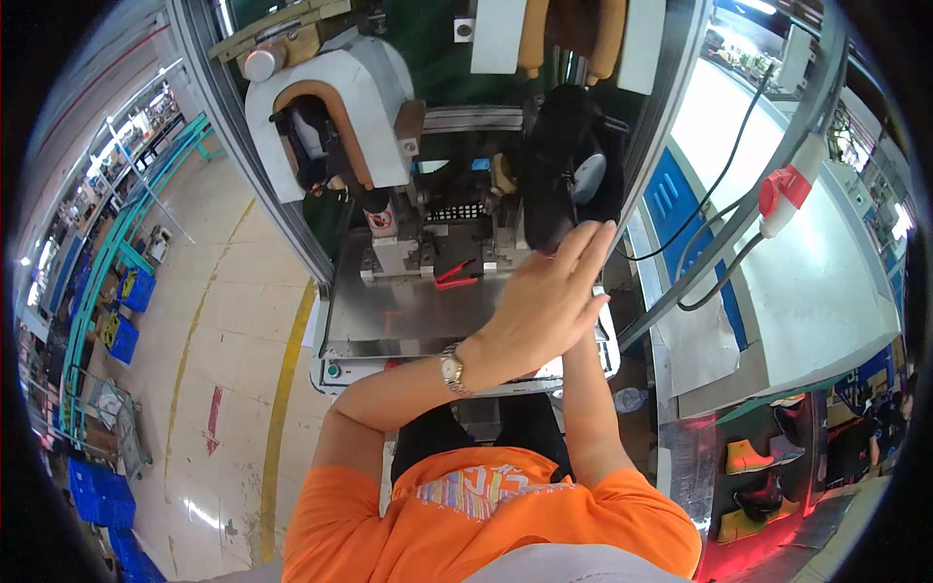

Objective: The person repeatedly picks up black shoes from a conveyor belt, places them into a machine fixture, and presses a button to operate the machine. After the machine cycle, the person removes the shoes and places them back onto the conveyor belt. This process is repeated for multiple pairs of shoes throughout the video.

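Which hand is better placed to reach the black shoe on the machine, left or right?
Probably the left. The left hand is open and its fingertips already lie at the black shoe. The right hand is hidden under it; only the right forearm shows.

Steel machine table (389,316) (shiny, bare at front); red-handled tool (455,275) lying on it.

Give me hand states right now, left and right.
Left hand: open, fingers stretched flat, reaching toward the black boot on the machine, gripping nothing.
Right hand: hidden behind the left hand; only its forearm shows, so cannot tell.
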